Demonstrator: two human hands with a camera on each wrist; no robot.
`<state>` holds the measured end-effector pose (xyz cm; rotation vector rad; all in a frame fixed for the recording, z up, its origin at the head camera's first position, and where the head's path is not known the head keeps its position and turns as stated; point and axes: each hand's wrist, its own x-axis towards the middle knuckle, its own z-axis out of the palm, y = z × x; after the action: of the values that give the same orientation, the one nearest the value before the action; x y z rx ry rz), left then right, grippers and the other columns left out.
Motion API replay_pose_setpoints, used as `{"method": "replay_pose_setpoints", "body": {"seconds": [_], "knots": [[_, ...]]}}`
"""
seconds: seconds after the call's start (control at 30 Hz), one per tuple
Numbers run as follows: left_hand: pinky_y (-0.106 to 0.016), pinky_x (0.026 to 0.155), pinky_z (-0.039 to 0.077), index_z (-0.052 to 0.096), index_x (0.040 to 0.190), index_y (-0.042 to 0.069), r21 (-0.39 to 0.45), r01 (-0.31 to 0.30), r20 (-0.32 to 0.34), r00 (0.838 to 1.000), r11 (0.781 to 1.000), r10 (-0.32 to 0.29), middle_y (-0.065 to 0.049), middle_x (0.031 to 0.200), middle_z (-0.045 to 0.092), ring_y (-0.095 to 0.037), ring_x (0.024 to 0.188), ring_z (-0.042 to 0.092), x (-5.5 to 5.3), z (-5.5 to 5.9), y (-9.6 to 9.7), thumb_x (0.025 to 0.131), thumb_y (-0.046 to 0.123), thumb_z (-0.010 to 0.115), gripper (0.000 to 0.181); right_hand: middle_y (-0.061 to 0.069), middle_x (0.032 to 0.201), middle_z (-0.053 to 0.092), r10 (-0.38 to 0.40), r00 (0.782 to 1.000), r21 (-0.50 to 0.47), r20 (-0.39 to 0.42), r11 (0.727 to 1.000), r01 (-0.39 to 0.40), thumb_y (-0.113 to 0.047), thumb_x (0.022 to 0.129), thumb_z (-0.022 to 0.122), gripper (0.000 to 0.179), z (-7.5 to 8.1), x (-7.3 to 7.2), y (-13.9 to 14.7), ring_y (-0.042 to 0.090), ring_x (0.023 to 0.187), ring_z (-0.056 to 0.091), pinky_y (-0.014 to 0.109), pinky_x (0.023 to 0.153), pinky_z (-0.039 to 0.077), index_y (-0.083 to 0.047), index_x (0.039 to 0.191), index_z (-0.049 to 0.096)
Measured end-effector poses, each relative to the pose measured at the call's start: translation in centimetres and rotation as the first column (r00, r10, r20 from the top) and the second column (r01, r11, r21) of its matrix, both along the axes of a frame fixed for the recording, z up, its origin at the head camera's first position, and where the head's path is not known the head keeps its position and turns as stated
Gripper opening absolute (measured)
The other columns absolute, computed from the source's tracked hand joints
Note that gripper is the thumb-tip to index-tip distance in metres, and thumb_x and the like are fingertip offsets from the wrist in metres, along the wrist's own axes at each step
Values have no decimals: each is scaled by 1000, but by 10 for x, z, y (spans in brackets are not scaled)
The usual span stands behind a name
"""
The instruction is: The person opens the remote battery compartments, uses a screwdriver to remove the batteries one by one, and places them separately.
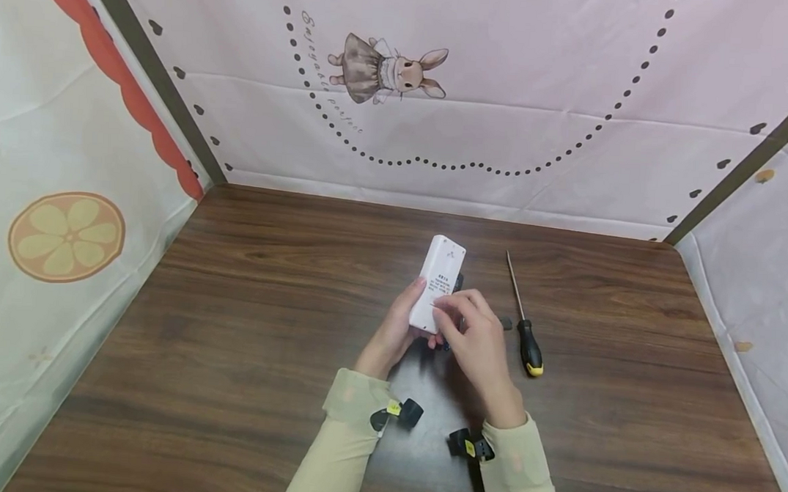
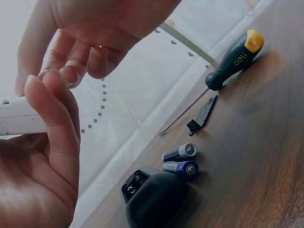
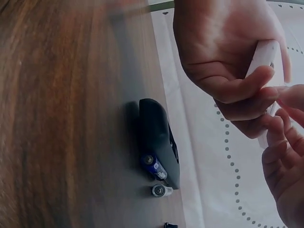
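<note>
My left hand (image 1: 393, 335) grips a white oblong plastic device (image 1: 442, 266) from the left, tilted above the table. Its printed side faces up, with small holes near the corners. The fingers of my right hand (image 1: 479, 338) are bent at the lower part of that face, thumb and index tips close together. Whether they pinch something tiny there is unclear. Below the hands lie a dark rounded device (image 2: 154, 199) with an opened compartment and two batteries, a blue one (image 2: 181, 170) and a silver-grey one (image 2: 179, 152).
A screwdriver (image 1: 528, 347) with a black and yellow handle lies right of the hands, its shaft towards the back. Beside it is a small black cover piece (image 2: 203, 116). Printed cloth walls (image 1: 518, 127) border the wooden table (image 1: 267, 270) at the back and sides.
</note>
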<state>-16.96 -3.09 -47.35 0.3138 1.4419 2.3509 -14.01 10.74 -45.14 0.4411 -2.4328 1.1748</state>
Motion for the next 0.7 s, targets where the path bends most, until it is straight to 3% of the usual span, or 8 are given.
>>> {"method": "replay_pose_setpoints", "body": {"seconds": [0.2,0.3,0.4,0.53,0.7], "knots": [[-28,40,41,37,126,8,-55,-30,-16,999,998,30,-12,80,57,-20,54,54,1,-2,0,88,34,52,48,-9,74,48,-7,997,46,83,999,4,-25,85,61,16,0,2,0,6,61,43,23,50,38,-17,98,62],[-28,41,41,36,128,11,-121,-21,-38,999,992,16,-12,87,57,-21,56,54,0,-2,-1,89,27,53,46,-9,71,49,-16,990,63,139,998,8,-24,86,58,16,1,3,0,7,59,44,24,49,38,-17,101,61],[-27,44,41,36,130,10,-203,-15,-74,997,979,0,-12,91,56,-25,58,53,4,10,-3,91,22,50,42,-10,66,51,2,982,70,188,997,-15,-20,87,56,15,2,2,2,7,54,44,24,46,38,-17,102,59],[-27,44,38,40,127,4,-285,-7,-119,993,958,-28,-11,85,57,-39,61,48,8,20,-6,92,18,47,38,-11,60,50,29,974,68,223,997,-45,-12,85,55,15,0,1,5,7,48,42,24,42,36,-18,99,57],[-30,40,32,45,122,3,-289,24,-127,990,957,-63,-18,73,55,-50,61,41,1,2,-6,92,19,48,34,-11,59,50,27,971,49,237,998,-40,-11,84,55,14,-1,0,6,7,46,42,24,41,35,-20,95,57]]}}
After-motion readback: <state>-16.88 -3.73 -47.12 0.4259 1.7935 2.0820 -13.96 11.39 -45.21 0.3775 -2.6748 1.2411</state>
